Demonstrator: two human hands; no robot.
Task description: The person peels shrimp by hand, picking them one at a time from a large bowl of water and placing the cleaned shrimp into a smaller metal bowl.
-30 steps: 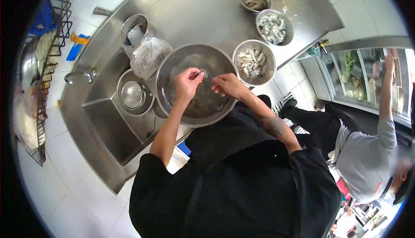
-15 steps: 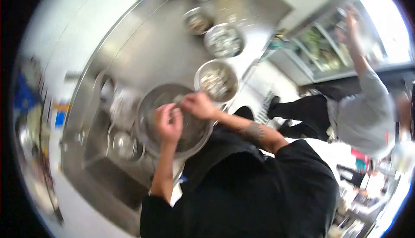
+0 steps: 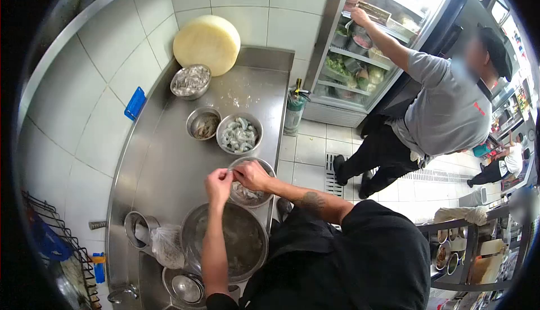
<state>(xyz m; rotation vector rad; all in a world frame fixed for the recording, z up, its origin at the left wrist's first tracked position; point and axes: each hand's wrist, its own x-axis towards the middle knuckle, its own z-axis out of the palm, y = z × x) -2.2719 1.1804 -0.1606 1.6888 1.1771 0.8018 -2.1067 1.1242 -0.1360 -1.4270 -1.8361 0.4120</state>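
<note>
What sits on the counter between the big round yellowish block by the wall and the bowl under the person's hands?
In the head view, between the yellowish block and that bowl sit three metal bowls: one by the block, a small one, and one of peeled shrimp.

Bright, even overhead light, soft shadows only. Strong fisheye: black vignette at the corners, tile lines and steel counter [image 3: 169, 158] edges bow hard. Glare off the counter and the lit fridge [image 3: 388, 12], whites nearly blown there. Centre sharp; far right edge soft, smeared, washed out.
</note>
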